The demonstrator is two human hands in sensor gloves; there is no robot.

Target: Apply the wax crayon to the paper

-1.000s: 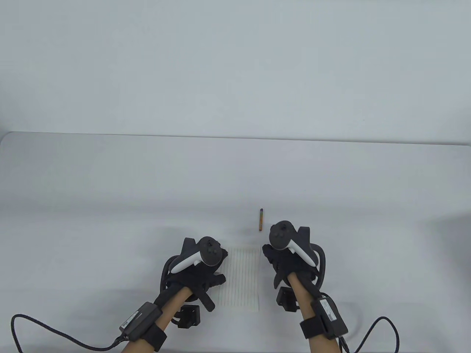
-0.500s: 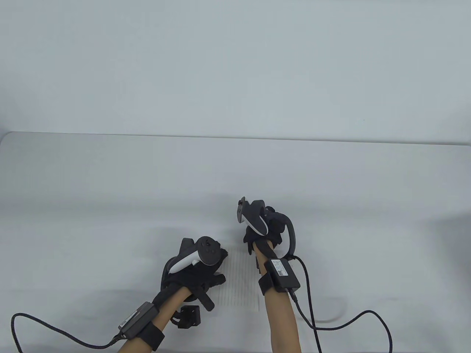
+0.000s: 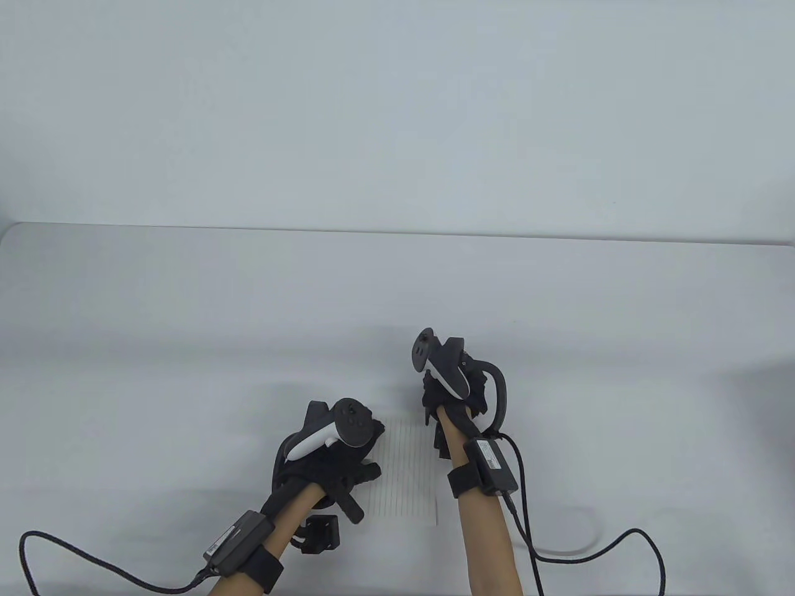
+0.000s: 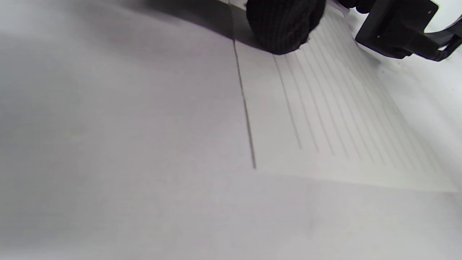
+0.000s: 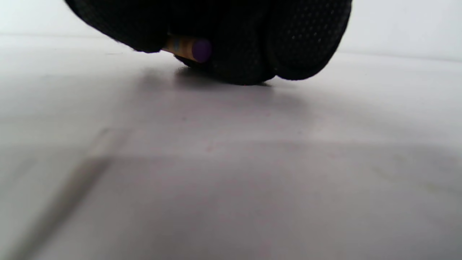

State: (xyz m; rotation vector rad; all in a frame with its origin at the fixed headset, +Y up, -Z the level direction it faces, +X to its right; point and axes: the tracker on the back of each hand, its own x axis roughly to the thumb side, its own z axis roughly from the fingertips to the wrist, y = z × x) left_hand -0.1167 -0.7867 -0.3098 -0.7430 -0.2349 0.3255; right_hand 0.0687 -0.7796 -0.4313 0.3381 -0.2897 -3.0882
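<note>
Reaching forward since a second ago, the right hand (image 3: 456,388) now covers the spot just beyond the paper (image 3: 407,472) where the crayon (image 5: 186,47) lay, fingers curled around it low over the table (image 3: 186,298). Left hand (image 3: 329,453) rests flat on the paper's edge. Best to secure a firm pinch near the purple tip before lifting.

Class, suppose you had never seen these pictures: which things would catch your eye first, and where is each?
First, the two black-gloved hands low in the table view: the left hand rests on the left edge of the lined paper, while the right hand is on the table beyond the paper's far right corner. In the right wrist view, its fingers close around a crayon with a purple end.
</note>
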